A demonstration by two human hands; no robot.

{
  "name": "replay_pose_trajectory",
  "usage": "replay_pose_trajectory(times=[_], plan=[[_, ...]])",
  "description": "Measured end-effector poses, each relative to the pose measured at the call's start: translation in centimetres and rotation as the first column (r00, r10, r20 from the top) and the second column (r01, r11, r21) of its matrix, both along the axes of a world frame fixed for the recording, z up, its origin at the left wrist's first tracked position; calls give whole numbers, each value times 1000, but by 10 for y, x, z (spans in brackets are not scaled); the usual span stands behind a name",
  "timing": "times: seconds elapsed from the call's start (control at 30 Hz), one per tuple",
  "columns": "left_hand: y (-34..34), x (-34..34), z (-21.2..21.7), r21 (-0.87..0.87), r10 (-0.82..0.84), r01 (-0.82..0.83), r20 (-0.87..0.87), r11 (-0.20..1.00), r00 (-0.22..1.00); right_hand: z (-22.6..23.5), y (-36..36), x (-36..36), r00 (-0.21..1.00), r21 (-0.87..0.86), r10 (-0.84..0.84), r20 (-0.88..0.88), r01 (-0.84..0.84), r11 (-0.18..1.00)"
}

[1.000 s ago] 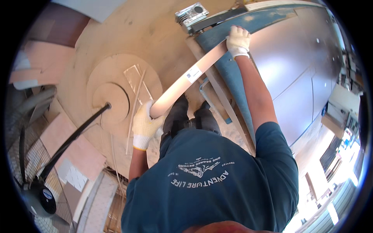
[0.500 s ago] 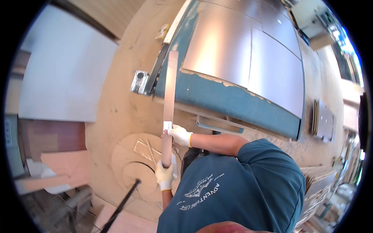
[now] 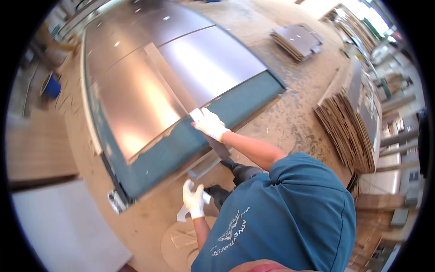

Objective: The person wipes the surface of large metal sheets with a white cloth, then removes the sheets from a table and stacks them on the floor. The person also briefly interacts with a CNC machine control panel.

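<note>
My right hand (image 3: 210, 124), in a white knit glove, grips a long narrow brown board strip (image 3: 170, 79) by its sides. A small white label (image 3: 196, 114) is on the strip beside my fingers. The strip's far part lies over the brown panels (image 3: 136, 104), and its near end reaches past the table edge towards my legs. My left hand (image 3: 194, 200), gloved too, is lower and to the left, off the strip. Its fingers are curled, and a white paper strip (image 3: 183, 214) shows on both sides of the palm.
The panels lie on a large blue-green table (image 3: 158, 170) with chipped wood along its edge. Stacked boards (image 3: 346, 131) stand on the right, and a smaller stack (image 3: 297, 41) sits further back. A large white sheet (image 3: 68, 226) is at the lower left, near a blue bucket (image 3: 50, 86).
My view has turned right towards the table. The brown board strip has swung over the panels in my right hand. My left hand has let go of the strip's near end.
</note>
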State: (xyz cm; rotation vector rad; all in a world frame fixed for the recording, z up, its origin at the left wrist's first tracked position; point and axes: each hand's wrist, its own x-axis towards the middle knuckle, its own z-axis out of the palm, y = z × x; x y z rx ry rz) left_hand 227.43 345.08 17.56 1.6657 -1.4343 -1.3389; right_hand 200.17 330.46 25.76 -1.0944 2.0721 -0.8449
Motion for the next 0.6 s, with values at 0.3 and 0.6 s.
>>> replay_pose_trajectory(times=[0.3, 0.6], plan=[[20, -127, -10, 417, 58, 150, -446, 896, 893, -27, 193, -273, 977, 181, 13, -214, 27, 983], [50, -465, 59, 452, -433, 619, -453, 642, 779, 0, 357, -482, 933, 113, -356, -46, 359, 926]])
